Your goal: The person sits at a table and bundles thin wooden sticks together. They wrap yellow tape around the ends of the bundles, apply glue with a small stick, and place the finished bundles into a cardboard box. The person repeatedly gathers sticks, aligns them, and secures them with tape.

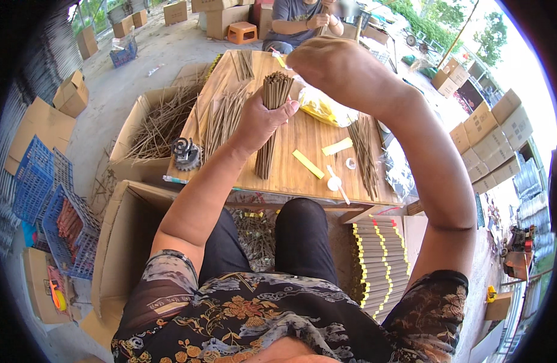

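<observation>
My left hand (266, 121) is wrapped around a thick bundle of brown incense sticks (266, 154). The bundle stands nearly upright over the wooden table, its upper ends level with one another. Raised beside the top of the bundle, to its right, is my right hand (330, 63), smeared by motion. Its fingers are turned away, so I cannot see whether they hold anything. Loose incense sticks (224, 121) lie left of the bundle and more sticks (366, 154) lie at the right. Yellow paper strips (308, 164) and a small white round-headed item (334, 183) rest near the front.
The wooden table (290, 136) carries a yellow-and-white plastic bag (327, 109) and a dark metal gear-like piece (186, 154). A carton of sticks (130, 158) stands left. Yellow-banded bundles (381, 266) are stacked low right. Across the table sits another person (296, 24).
</observation>
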`<act>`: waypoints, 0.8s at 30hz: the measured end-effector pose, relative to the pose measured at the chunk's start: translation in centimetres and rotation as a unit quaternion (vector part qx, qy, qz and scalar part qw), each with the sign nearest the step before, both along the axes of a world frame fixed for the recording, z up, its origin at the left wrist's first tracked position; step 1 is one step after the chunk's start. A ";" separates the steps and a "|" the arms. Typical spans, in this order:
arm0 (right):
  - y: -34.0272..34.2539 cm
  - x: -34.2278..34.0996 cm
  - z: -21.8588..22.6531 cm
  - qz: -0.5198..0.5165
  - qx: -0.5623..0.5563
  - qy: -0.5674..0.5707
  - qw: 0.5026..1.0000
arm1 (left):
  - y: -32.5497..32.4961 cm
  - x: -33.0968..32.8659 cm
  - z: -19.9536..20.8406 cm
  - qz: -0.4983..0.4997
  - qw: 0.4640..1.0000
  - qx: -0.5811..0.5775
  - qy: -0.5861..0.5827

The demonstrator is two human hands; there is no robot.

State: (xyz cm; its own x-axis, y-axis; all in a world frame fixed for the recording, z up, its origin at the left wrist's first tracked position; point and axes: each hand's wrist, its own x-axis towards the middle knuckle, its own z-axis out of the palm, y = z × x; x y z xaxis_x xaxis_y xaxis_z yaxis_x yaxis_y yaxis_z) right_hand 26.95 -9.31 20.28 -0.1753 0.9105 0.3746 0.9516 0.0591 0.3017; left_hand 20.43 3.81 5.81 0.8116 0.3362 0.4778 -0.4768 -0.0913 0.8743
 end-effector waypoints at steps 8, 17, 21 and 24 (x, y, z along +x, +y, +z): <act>-2.8 -0.9 -5.3 -0.148 -0.092 0.350 0.920 | 0.7 -0.1 0.5 0.018 0.999 -0.032 0.007; 1.5 0.4 -22.5 -0.137 0.062 0.571 0.807 | 2.4 0.7 -0.5 -0.058 0.996 -0.061 -0.019; 2.7 -0.5 -23.8 -0.099 0.030 0.642 0.759 | 2.7 -0.1 0.7 -0.078 0.990 -0.117 -0.029; 1.8 -2.5 -21.2 -0.059 -0.086 0.741 0.664 | 4.0 -1.0 2.2 -0.166 0.964 -0.204 -0.033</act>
